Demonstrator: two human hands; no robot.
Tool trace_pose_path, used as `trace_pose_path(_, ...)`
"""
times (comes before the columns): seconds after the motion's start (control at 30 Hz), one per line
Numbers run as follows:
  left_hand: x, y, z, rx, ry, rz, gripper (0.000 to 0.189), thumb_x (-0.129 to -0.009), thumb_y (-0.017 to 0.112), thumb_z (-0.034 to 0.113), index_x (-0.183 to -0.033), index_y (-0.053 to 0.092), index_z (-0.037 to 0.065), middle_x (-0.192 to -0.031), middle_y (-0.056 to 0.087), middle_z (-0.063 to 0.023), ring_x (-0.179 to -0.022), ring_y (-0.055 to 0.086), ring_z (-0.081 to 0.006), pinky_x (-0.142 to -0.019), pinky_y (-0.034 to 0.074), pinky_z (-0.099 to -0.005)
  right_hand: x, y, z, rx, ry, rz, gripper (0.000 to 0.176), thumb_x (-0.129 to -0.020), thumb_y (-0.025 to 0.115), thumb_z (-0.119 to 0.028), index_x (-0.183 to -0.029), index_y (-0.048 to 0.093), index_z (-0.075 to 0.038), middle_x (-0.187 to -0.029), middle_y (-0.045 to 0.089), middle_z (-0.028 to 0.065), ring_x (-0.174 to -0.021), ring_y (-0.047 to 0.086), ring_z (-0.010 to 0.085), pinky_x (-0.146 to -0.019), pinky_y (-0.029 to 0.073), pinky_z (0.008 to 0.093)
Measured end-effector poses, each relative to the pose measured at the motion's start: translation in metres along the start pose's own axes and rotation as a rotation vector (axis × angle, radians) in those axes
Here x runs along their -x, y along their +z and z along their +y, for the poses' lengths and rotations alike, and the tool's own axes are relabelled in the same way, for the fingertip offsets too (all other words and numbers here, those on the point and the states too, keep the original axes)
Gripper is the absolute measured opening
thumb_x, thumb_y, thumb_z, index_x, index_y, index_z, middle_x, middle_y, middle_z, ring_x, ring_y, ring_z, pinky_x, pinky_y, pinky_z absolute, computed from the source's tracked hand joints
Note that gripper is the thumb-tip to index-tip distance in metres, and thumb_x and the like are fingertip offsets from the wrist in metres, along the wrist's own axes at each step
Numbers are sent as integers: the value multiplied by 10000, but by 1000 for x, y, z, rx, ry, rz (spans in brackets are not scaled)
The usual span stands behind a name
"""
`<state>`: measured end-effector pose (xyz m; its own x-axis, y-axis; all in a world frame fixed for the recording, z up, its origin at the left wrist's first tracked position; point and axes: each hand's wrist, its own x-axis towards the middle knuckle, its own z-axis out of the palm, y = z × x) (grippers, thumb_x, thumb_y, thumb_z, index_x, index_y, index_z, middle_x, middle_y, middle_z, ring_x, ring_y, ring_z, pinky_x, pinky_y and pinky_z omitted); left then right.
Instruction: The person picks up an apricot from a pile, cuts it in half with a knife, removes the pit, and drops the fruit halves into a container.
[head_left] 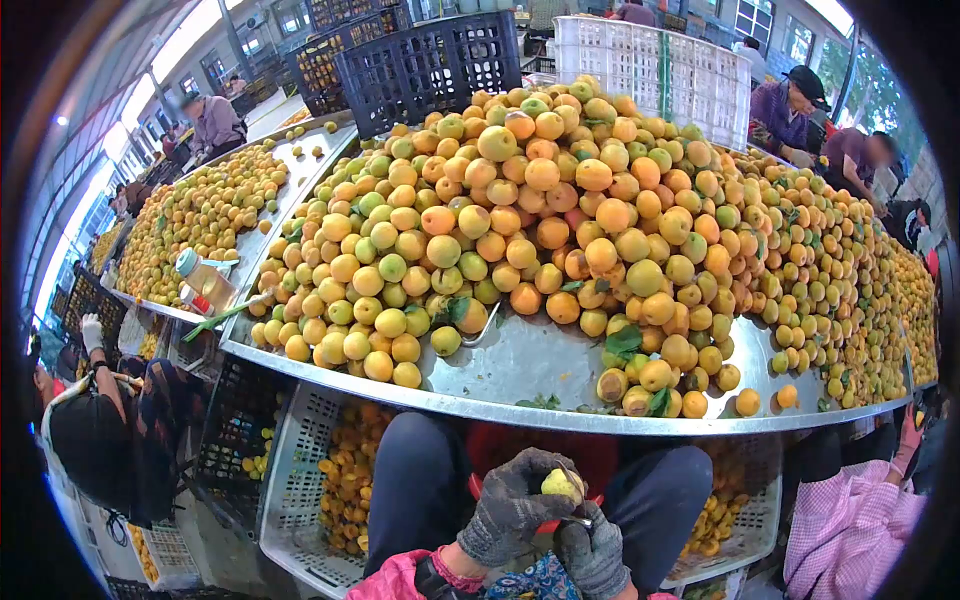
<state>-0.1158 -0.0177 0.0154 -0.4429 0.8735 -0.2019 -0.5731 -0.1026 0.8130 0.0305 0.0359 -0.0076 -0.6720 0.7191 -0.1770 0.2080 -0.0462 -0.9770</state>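
My left hand (512,508), in a dark grey knitted glove, is closed round a yellow-green apricot (563,486) above my lap. Close below it, my right hand (592,552), also gloved, is closed on a small metal tool (577,520) that reaches toward the fruit. The tool's exact kind is hard to make out, since the fingers cover most of it. Behind both hands, a red bucket (500,450) stands between my knees. In front of me a big heap of apricots (540,230) covers much of the metal table (510,365).
White crates of apricots (290,500) flank my legs under the table edge. A black crate (430,70) and a white crate (650,70) stand behind the heap. A jar (205,278) sits on the left table. People work at both sides, including a person in a pink checked garment (850,530).
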Motion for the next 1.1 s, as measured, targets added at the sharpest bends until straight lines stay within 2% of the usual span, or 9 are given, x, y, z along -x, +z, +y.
trace_pose_path(0.1,-3,-8,12,-154,-33,-78,406,-687,800,61,-1033,595,5,-977,648,-89,-921,623,-160,-849,517,-320,1,-15,6,126,-97,-25,390,-897,599,-332,-1102,592,1,-704,661,95,-637,668,216,-587,516,338)
trace_pose_path(0.2,-10,-21,26,-431,-40,-217,438,-651,844,107,-1000,597,12,-977,648,-96,-923,617,-159,-848,508,-319,-6,-35,-3,399,-190,-278,300,-861,592,-199,-1097,600,-14,-696,643,144,-618,656,304,-561,506,363)
trace_pose_path(0.33,-15,-25,40,-888,-50,-398,447,-647,866,150,-981,603,12,-971,629,-65,-933,599,-146,-855,482,-298,-8,-45,-1,592,-239,-337,296,-848,658,-256,-1069,616,-63,-732,649,158,-611,644,338,-510,501,409)
trace_pose_path(0.47,-18,-29,27,-719,-35,-375,443,-651,863,168,-976,606,14,-962,629,-56,-923,599,-137,-849,482,-292,-8,-42,14,313,-235,-293,285,-843,664,-258,-1051,624,-67,-690,640,155,-578,634,328,-504,497,415)
trace_pose_path(0.53,-19,-31,20,-690,-61,-318,415,-667,849,185,-967,609,30,-946,633,-51,-914,596,-127,-835,483,-293,-11,-45,16,555,-354,-309,289,-855,647,-281,-1051,614,-72,-667,630,163,-567,629,323,-498,488,418)
trace_pose_path(0.67,-17,-38,14,-908,-83,-371,377,-663,820,166,-957,614,51,-921,627,-65,-887,619,-183,-838,487,-302,-17,-55,-4,702,-196,-439,302,-858,633,-307,-1048,606,-74,-665,622,173,-569,627,324,-490,475,422)
trace_pose_path(0.83,-26,-31,21,-1419,261,-550,359,-577,741,125,-911,619,73,-879,599,-108,-917,591,-325,-958,446,-418,-23,-50,-5,787,-213,-499,348,-863,599,-355,-1054,587,-64,-672,626,159,-607,636,326,-511,473,446)
trace_pose_path(1.03,-32,-1,1,-2052,374,-870,220,-705,593,174,-912,633,109,-884,611,-78,-920,597,-268,-1074,334,-488,-25,-34,5,852,-162,-437,261,-855,588,-301,-954,599,-60,-639,600,163,-623,615,369,-542,463,481)
trace_pose_path(1.1,-32,2,6,-2134,414,-886,252,-736,542,174,-962,631,112,-904,606,-68,-929,583,-242,-1077,321,-512,-26,-35,8,879,-197,-436,305,-866,575,-303,-1019,602,-40,-631,591,166,-585,598,367,-530,457,473)
